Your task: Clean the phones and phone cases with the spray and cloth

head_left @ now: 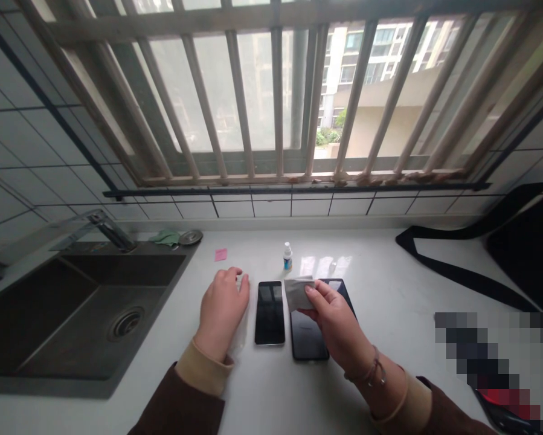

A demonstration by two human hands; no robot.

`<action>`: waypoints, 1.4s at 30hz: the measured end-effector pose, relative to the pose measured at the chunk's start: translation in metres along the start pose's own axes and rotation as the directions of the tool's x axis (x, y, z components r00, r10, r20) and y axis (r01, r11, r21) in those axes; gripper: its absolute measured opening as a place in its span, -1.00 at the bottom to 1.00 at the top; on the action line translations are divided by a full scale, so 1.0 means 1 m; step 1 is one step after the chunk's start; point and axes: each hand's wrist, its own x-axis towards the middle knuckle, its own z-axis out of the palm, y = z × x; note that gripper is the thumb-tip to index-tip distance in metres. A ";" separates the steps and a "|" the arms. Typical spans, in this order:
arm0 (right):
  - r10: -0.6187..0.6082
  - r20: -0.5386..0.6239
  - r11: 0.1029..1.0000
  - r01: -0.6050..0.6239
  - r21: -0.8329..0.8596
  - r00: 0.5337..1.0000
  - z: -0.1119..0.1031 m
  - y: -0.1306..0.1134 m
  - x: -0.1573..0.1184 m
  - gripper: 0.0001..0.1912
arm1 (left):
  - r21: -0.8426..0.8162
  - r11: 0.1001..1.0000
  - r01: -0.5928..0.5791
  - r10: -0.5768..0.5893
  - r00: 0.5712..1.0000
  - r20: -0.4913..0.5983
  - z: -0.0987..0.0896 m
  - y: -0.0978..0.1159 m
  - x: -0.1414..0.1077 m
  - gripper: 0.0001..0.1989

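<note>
My right hand (329, 308) pinches a folded grey cloth (299, 292) between thumb and fingers, above the upper left part of a dark tablet (308, 335). To the left of the tablet, a black phone (270, 314) lies flat on the white counter. My left hand (223, 305) rests palm down at the phone's left, its fingers curled and partly hidden; some clear plastic shows beside it. Behind the phone stands a small white bottle (288, 257) with a blue label. A pink paper square (221, 254) lies beyond my left hand.
At the left is a sink (72, 314) with a faucet (112, 231). A green cloth (166, 237) and a metal strainer (190, 237) sit behind it. A small clear piece (333, 266) lies near the bottle. A black strap (461, 275) and bag (529, 248) are at the right.
</note>
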 end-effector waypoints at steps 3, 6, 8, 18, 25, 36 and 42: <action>0.006 -0.003 1.000 -0.006 -0.014 1.000 0.000 0.000 -0.001 -0.56 | 0.271 0.960 0.074 -0.084 0.996 0.025 0.001 -0.010 0.001 -0.68; 0.005 -0.002 1.000 -0.005 -0.016 1.000 0.000 0.001 0.000 -0.57 | 0.366 0.926 0.096 -0.149 0.982 0.118 0.003 -0.013 -0.001 -0.71; 0.008 -0.011 1.000 -0.009 -0.018 1.000 -0.001 0.001 0.000 -0.56 | 0.369 0.922 0.118 -0.187 0.970 0.157 0.004 -0.014 -0.001 -0.72; 0.049 -0.009 0.998 -0.049 0.036 0.999 -0.001 0.004 0.003 -0.55 | 0.287 0.931 0.226 -0.266 0.958 0.108 0.006 -0.022 0.005 -0.59; 0.159 0.203 0.987 -0.162 0.000 0.966 0.000 0.004 -0.003 -0.60 | -0.293 0.927 0.235 -0.194 0.967 0.164 0.004 -0.012 0.014 -0.65; 0.133 0.268 0.984 -0.160 0.080 0.954 0.004 -0.001 -0.008 -0.64 | -0.705 -0.131 0.697 0.370 0.694 0.618 0.009 0.024 -0.017 -0.77; 0.156 0.132 0.979 -0.171 0.111 0.979 0.007 0.000 -0.004 -0.57 | -0.562 -0.313 0.766 0.431 0.641 0.635 0.008 0.030 -0.016 -0.61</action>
